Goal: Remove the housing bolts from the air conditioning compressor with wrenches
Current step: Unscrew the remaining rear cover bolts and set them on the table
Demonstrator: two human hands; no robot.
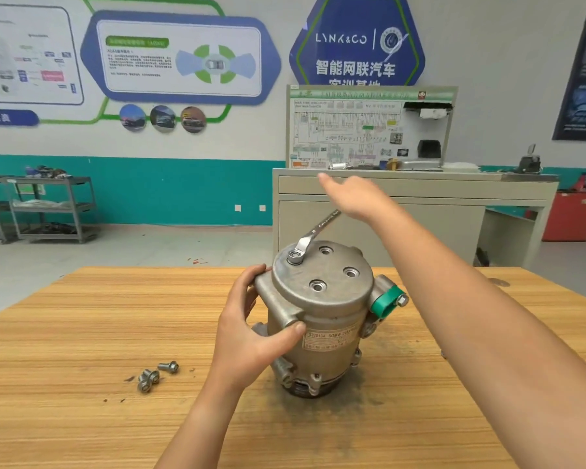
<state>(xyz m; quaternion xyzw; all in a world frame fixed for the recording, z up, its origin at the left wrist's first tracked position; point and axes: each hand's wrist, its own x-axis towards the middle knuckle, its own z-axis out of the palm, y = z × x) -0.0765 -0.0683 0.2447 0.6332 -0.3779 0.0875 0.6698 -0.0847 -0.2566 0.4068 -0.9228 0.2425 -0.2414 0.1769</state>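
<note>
Grey cast-metal compressor (322, 319) upright mid wooden worktop (82, 384), left grip (247, 330) wrapped round its 9 o'clock side. Right grip (356, 198) spread, palm on steel ring wrench (313, 231); last bolt (294, 256), cover's 10 o'clock. Next: probably loosen, spin out.

Automotive training workshop, car-technology wall posters (180, 59), wiring-diagram teaching board (369, 130), metal parts trolleys (53, 208), wooden workbench (82, 333)

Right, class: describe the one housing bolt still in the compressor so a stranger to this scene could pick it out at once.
Start at the wooden table, where the grey compressor stands on end. Its round top face has four bolt positions. Three are empty holes; the bolt sits at the far-left one, ringed by the end of a wrench.
</note>
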